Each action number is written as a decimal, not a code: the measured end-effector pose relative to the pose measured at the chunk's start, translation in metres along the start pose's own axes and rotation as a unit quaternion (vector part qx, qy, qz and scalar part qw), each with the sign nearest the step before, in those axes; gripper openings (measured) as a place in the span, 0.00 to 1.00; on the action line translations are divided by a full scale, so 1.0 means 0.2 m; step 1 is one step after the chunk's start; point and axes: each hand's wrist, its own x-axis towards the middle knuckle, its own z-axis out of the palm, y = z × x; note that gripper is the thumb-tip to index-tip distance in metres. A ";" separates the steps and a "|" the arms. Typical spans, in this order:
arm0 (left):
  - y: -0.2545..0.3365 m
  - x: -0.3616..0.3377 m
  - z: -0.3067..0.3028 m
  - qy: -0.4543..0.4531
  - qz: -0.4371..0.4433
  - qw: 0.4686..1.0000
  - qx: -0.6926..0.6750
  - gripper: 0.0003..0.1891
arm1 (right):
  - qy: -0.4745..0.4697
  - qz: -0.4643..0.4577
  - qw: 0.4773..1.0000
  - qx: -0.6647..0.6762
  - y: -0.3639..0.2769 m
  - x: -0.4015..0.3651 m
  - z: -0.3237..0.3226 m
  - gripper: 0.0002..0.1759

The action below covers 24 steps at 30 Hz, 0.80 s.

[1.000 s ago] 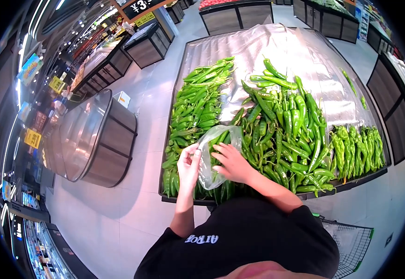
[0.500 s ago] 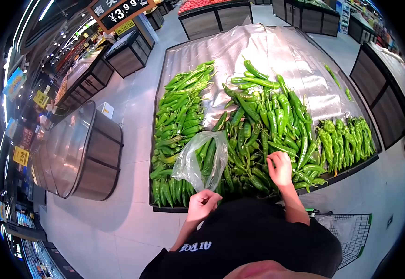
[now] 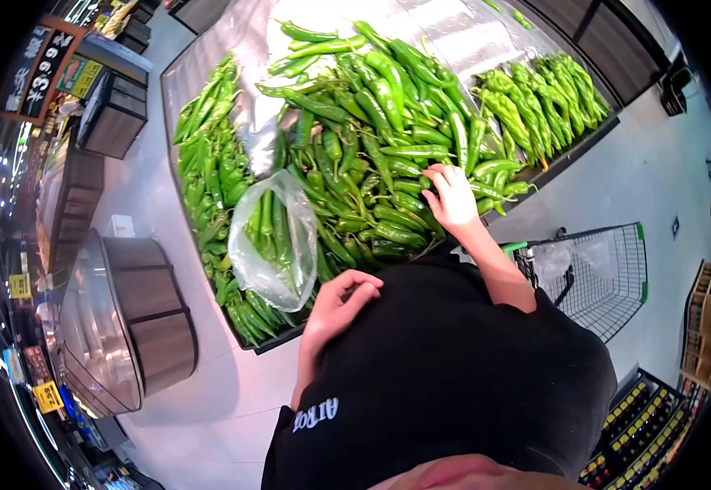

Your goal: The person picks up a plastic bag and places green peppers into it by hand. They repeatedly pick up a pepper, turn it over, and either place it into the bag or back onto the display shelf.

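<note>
Green is filling the far display: the long peppers [image 3: 372,122] in the middle heap are showing deep, glossy green, while the slimmer peppers [image 3: 208,155] on the left are running lighter and yellower. The plastic bag [image 3: 274,245] is reading clear with a whitish sheen, green showing through. The liner [image 3: 461,37] is gleaming silver. Near us, the shirt [image 3: 453,367] is showing plain black with pale lettering. On the right, the cart [image 3: 608,278] is showing a grey wire grid with green trim.
</note>
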 end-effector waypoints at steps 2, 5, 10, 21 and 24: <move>-0.09 0.04 -0.03 0.044 -0.008 0.999 -0.017 0.10 | 0.000 0.022 1.000 -0.012 0.02 -0.02 -0.02 0.24; -0.15 0.05 -0.07 0.120 0.013 0.993 -0.014 0.11 | -0.013 0.055 0.998 -0.018 0.06 -0.05 -0.02 0.28; -0.20 0.06 -0.08 0.154 0.047 0.985 -0.058 0.11 | -0.037 0.064 0.997 -0.021 0.06 -0.04 -0.01 0.30; -0.16 0.05 -0.04 0.165 0.041 0.984 -0.056 0.10 | -0.039 -0.050 0.998 -0.002 -0.18 0.17 0.11 0.31; -0.15 0.04 -0.04 0.162 0.043 0.985 -0.046 0.10 | -0.061 -0.026 0.998 0.007 -0.23 0.21 0.12 0.26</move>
